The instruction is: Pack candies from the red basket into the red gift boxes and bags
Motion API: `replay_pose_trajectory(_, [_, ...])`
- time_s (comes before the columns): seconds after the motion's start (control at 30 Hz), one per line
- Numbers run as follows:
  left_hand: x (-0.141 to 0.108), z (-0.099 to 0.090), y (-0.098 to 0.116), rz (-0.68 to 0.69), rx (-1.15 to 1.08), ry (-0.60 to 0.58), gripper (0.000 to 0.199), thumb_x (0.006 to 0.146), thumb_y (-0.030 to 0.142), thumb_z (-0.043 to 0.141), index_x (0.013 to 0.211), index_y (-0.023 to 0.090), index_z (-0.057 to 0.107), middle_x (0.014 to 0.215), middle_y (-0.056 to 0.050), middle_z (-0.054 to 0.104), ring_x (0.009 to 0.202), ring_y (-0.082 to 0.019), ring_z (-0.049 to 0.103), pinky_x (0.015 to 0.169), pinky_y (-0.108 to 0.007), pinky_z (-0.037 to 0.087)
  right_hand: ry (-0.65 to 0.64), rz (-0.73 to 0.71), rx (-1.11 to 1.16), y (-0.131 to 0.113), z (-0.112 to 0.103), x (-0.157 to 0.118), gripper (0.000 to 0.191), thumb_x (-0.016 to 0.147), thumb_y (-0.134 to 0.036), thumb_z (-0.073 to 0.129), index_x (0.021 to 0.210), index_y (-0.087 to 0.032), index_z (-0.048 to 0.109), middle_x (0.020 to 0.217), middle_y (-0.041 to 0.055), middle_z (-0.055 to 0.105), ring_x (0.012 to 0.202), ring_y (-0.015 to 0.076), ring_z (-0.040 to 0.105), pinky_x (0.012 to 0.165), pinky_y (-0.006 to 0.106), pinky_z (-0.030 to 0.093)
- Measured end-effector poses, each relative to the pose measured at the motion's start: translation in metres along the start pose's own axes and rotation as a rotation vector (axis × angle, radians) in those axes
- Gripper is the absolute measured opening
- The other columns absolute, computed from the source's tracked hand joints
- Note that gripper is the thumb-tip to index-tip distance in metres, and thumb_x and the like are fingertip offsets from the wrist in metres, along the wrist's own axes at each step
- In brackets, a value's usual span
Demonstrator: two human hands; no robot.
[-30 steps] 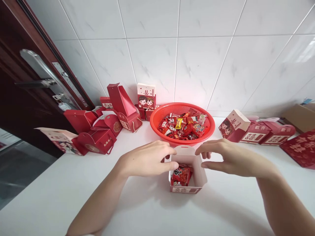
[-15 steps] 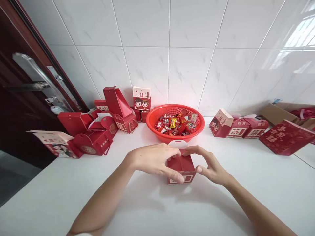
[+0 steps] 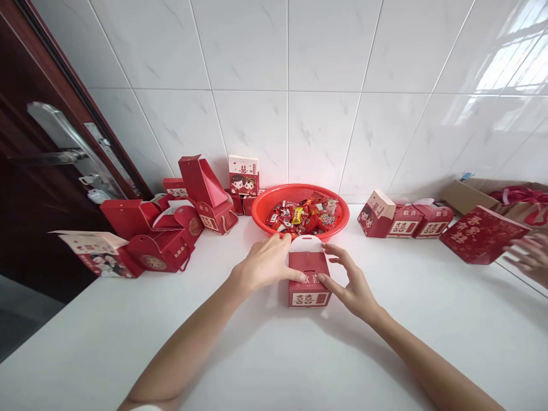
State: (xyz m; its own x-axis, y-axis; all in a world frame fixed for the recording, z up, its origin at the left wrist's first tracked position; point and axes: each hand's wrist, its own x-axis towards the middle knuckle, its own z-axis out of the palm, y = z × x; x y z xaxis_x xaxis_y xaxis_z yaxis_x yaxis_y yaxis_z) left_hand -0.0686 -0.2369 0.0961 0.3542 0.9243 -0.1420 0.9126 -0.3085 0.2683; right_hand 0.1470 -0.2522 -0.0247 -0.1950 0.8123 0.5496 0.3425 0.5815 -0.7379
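Seeing small red box (image 3: 310,298) sitting upright on white tabletop (image 3: 257,359), between both hands and just on the near side of red basket (image 3: 258,206). Finding no clear long axis; reading printed front flap (image 3: 313,283) as facing the wearer, pale slotted flap (image 3: 305,245) as rising behind. Placing left hand (image 3: 262,267) at box's left, right hand (image 3: 356,290) at its right, neither clearly nearer. Noting both sets of fingers curving half open, thumbs touching front flap; not seeing any firm grip. Logging another person's hand (image 3: 533,260) at far right, well apart.
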Motion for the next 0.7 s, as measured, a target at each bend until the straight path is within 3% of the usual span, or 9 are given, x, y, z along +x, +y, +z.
replay_pose_trajectory(0.17, [0.0015,0.0006,-0.0002,0.034,-0.061,-0.034,0.054,0.075,0.059,0.072,0.109,0.023,0.052,0.118,-0.008,0.064,0.109,-0.032,0.063,0.077,-0.034,0.048,0.015,0.091,0.24,0.001,-0.0002,0.0011,0.058,0.087,-0.039,0.076,0.139,-0.035,0.051,0.144,0.0086,0.059,0.129,0.0284,0.058,0.105,0.05,0.05])
replay_pose_trajectory(0.4, [0.0019,-0.0016,-0.0008,0.04,-0.05,-0.092,0.045,0.076,0.057,0.071,0.097,0.023,0.05,0.114,-0.008,0.064,0.104,-0.03,0.063,0.072,-0.033,0.045,0.086,0.378,0.78,-0.0053,-0.0036,0.0059,0.057,0.072,-0.032,0.089,0.123,-0.035,0.065,0.132,0.0054,0.068,0.121,0.0265,0.062,0.105,0.048,0.049])
replay_pose_trajectory(0.6, [0.0025,-0.0011,-0.0018,0.063,-0.047,-0.113,0.04,0.078,0.056,0.069,0.095,0.024,0.053,0.109,-0.005,0.064,0.1,-0.028,0.062,0.074,-0.033,0.044,0.116,0.476,0.873,-0.0067,-0.0066,0.0078,0.052,0.068,-0.031,0.089,0.116,-0.032,0.069,0.124,0.005,0.071,0.117,0.0251,0.062,0.103,0.044,0.048])
replay_pose_trajectory(0.7, [0.0037,-0.0008,-0.0032,0.108,-0.073,-0.151,0.032,0.082,0.052,0.064,0.09,0.023,0.056,0.107,-0.005,0.064,0.098,-0.026,0.061,0.074,-0.032,0.043,0.131,0.468,0.824,-0.0074,-0.0079,0.008,0.045,0.07,-0.035,0.086,0.112,-0.03,0.069,0.109,0.0054,0.074,0.106,0.024,0.065,0.1,0.044,0.049])
